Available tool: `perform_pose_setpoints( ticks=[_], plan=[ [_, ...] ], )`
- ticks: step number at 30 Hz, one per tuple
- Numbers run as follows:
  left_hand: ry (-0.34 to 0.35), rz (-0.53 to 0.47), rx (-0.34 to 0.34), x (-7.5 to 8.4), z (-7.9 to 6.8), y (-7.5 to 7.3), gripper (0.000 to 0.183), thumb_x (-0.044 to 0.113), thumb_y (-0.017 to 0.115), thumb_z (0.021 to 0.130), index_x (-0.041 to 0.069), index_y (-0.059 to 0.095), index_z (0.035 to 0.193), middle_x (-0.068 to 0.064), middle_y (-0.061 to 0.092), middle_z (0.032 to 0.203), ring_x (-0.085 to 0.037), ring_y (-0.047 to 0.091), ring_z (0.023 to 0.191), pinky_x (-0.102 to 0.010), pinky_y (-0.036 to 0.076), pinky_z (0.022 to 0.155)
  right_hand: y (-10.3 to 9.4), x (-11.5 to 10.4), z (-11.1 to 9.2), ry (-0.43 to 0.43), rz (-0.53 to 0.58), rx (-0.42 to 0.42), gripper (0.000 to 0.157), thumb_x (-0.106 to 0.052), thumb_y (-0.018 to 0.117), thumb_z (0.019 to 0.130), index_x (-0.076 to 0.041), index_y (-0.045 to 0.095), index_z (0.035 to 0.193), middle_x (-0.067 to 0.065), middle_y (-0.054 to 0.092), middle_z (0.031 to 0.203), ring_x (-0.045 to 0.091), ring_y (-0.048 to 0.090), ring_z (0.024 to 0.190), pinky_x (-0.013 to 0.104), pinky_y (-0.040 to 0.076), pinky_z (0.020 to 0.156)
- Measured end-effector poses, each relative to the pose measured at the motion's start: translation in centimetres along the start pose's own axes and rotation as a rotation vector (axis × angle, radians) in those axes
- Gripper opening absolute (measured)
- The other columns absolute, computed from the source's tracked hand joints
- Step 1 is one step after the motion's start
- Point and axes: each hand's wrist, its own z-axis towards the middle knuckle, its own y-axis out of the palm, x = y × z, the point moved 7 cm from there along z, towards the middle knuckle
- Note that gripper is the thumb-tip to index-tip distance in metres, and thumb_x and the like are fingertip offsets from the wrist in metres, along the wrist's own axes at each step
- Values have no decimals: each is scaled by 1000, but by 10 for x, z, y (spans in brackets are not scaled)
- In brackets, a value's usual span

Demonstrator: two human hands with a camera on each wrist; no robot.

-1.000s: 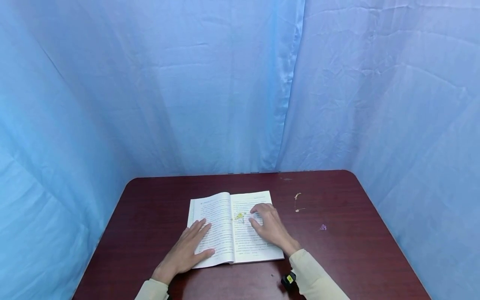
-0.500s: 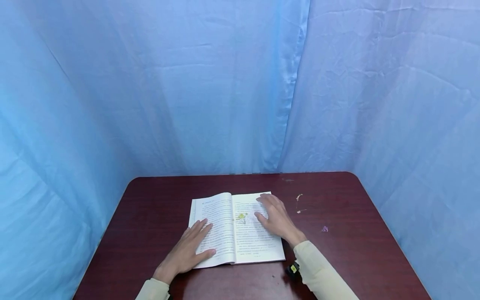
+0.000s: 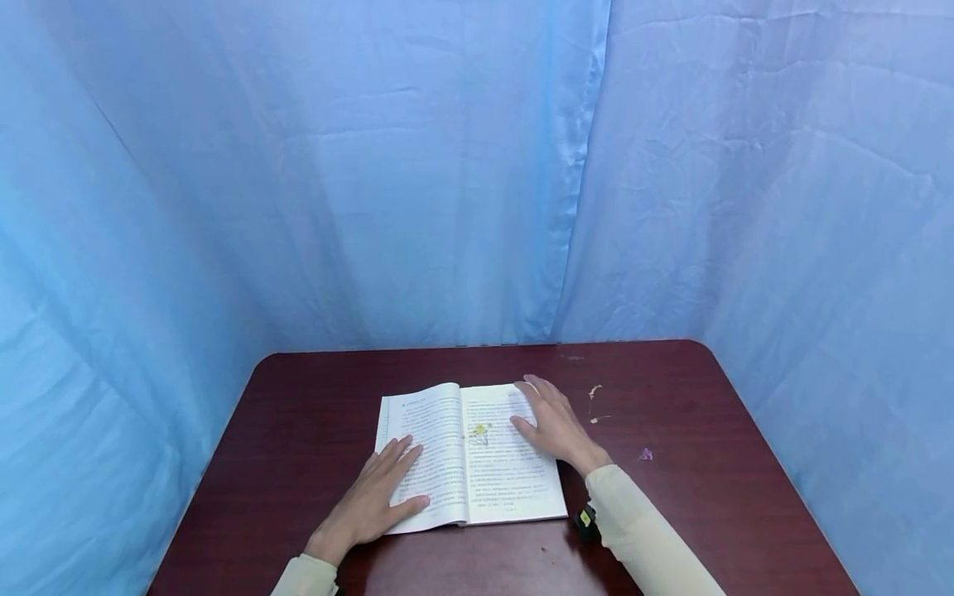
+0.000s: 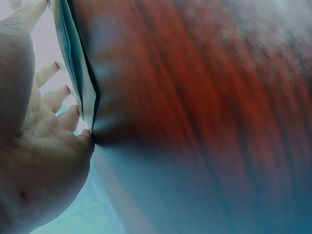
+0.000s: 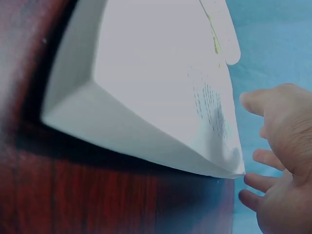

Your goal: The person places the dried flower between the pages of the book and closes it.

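An open book (image 3: 495,484) with printed pages lies on the table. On its right page, near the spine, is a small yellow flower (image 3: 479,430) with thin stems. My left hand (image 3: 373,497) rests on the left page with its fingers spread; in the left wrist view the palm (image 4: 44,131) shows beside the page edges. Over the right page's upper outer edge is my right hand (image 3: 557,426), fingers extended and holding nothing. From the right wrist, that hand (image 5: 285,156) appears beside the thick book corner, its fingertips close to it. Whether they touch the page I cannot tell.
Right of the book, thin dried sprigs (image 3: 594,406) and a small purple flower (image 3: 646,454) lie on the dark red table (image 3: 686,513). Blue curtains (image 3: 447,207) hang behind the table and along both sides.
My right hand has moved from beside the yellow flower up and right toward the right page's outer edge, its fingers straightening. The left hand stays on the left page.
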Motion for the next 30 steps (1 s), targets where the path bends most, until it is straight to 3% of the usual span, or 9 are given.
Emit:
perform_pose_setpoints(
  ticks=[14,22,30],
  plan=[
    [15,-15,-13,3,-1,0,87,58,70,108,13,41,176,-15,31,187,-44,25,176,-69,20,142,10,12,10,137,-3,-147,85,-35,77,109,-4,35,176,25,29,186,51,33,171,75,33,134],
    [15,-22,-13,3,0,1,87,58,70,108,13,41,176,-15,31,188,-44,25,176,-69,20,142,9,20,19,180,-29,-182,92,-40,83,104,-8,37,177,21,33,186,50,37,169,80,31,132],
    [13,-29,-17,3,1,1,86,58,70,108,13,41,176,-15,30,188,-44,24,176,-70,19,142,8,32,20,203,-21,-176,96,-49,88,98,-9,43,174,21,40,182,48,39,167,78,33,130]
  ],
)
